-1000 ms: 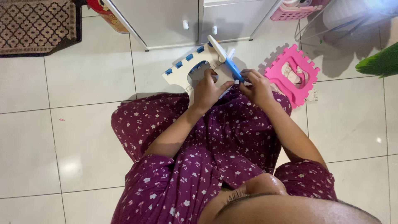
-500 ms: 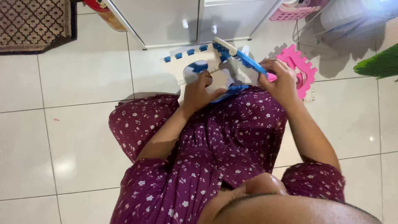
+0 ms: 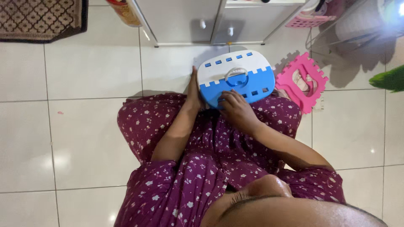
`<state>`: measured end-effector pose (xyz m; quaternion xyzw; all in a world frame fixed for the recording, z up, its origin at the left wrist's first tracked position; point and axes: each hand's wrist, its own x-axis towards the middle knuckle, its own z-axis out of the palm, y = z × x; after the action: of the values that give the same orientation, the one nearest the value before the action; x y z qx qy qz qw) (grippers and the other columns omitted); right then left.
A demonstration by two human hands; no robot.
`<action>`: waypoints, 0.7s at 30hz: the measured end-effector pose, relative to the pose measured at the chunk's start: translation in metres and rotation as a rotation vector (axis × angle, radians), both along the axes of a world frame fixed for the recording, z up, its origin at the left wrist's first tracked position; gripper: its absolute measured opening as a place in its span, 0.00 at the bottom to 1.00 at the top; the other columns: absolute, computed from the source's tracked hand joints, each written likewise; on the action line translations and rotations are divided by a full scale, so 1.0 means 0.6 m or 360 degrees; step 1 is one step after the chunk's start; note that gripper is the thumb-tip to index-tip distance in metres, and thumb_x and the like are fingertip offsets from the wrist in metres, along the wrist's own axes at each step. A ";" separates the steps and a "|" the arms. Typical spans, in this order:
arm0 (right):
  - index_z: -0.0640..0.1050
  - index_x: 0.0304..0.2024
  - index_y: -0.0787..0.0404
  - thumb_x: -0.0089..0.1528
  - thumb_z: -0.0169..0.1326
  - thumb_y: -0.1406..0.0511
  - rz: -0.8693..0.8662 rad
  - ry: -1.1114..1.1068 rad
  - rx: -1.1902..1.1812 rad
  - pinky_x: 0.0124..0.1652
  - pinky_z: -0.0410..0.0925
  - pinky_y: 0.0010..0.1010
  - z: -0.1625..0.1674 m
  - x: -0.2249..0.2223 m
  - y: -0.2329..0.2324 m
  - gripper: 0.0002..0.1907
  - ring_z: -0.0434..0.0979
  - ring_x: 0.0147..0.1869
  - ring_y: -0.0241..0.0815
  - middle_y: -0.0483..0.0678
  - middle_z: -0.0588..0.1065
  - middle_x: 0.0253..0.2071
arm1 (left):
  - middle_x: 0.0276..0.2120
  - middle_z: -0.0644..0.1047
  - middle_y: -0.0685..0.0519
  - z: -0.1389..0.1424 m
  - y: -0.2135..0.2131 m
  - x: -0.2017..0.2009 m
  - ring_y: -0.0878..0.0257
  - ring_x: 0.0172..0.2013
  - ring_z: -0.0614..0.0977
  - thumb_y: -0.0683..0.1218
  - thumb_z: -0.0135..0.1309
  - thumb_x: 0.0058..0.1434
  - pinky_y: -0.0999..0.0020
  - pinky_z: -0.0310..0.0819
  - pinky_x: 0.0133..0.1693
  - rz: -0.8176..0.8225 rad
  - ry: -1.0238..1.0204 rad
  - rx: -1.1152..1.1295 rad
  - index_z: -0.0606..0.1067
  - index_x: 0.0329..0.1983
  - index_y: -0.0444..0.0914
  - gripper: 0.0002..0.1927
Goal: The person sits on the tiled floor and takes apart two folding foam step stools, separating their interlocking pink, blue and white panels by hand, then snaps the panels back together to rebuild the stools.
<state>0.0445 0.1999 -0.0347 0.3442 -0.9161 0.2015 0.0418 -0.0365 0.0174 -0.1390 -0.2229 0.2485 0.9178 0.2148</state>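
— Hands first: what did each one do?

— The left hand (image 3: 194,90) lay flat along the left edge of a blue and white plastic case (image 3: 235,77), fingers stretched out against its side, holding it. The right hand (image 3: 236,110) rested on the blue lower half of the lid, fingers bent and pressing down on it, not wrapped round anything.

— And where was the case?

— It sat at the knees of the person, on the lap of a maroon flowered dress (image 3: 210,143), lid up, with its curved handle (image 3: 236,75) folded flat across the middle where white met blue.

— What lay around?

— A pink foam puzzle tile (image 3: 305,82) lay on the white tiled floor (image 3: 75,126) just right of the case. A white cabinet (image 3: 198,21) stood beyond it, a patterned rug (image 3: 40,19) lay at the far left corner, and a pink basket (image 3: 311,19) stood at the upper right.
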 end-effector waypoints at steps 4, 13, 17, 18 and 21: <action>0.79 0.45 0.61 0.61 0.58 0.56 0.0078 -0.0290 0.0354 0.60 0.65 0.47 0.000 -0.023 -0.028 0.17 0.72 0.60 0.55 0.54 0.73 0.52 | 0.55 0.78 0.45 -0.002 -0.026 -0.029 0.54 0.52 0.80 0.66 0.45 0.68 0.57 0.76 0.52 -0.0016 0.0389 -0.0013 0.70 0.65 0.36 0.35; 0.82 0.35 0.61 0.66 0.58 0.53 -0.0284 -0.0187 0.0209 0.46 0.71 0.47 -0.072 -0.301 -0.145 0.18 0.78 0.48 0.56 0.53 0.79 0.40 | 0.45 0.82 0.50 -0.064 -0.013 -0.058 0.58 0.40 0.84 0.66 0.55 0.62 0.58 0.82 0.42 -0.0080 -0.0222 0.0075 0.75 0.58 0.40 0.32; 0.83 0.31 0.57 0.65 0.55 0.51 -0.0444 -0.0597 0.0402 0.40 0.72 0.50 -0.094 -0.336 -0.164 0.19 0.79 0.39 0.56 0.51 0.79 0.33 | 0.43 0.82 0.50 -0.060 -0.019 -0.060 0.59 0.39 0.83 0.68 0.53 0.62 0.60 0.80 0.39 -0.0147 -0.0312 -0.0348 0.78 0.55 0.38 0.33; 0.82 0.31 0.57 0.65 0.55 0.51 -0.0474 -0.0630 0.0378 0.40 0.72 0.49 -0.095 -0.336 -0.161 0.19 0.79 0.39 0.55 0.52 0.79 0.33 | 0.42 0.82 0.49 -0.058 -0.018 -0.062 0.58 0.38 0.83 0.68 0.53 0.62 0.59 0.80 0.38 -0.0176 -0.0348 -0.0428 0.78 0.54 0.37 0.33; 0.81 0.29 0.58 0.63 0.56 0.53 -0.0499 -0.0590 0.0257 0.41 0.72 0.48 -0.099 -0.335 -0.144 0.17 0.80 0.38 0.54 0.52 0.79 0.32 | 0.41 0.82 0.47 -0.053 -0.015 -0.069 0.57 0.37 0.81 0.68 0.52 0.64 0.58 0.78 0.36 -0.0229 -0.0322 -0.0627 0.79 0.52 0.33 0.34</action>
<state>-0.1567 0.1137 -0.0943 0.1574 -0.9634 0.1783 -0.1237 -0.0779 0.0085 -0.1711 -0.3332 0.4152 0.8069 0.2557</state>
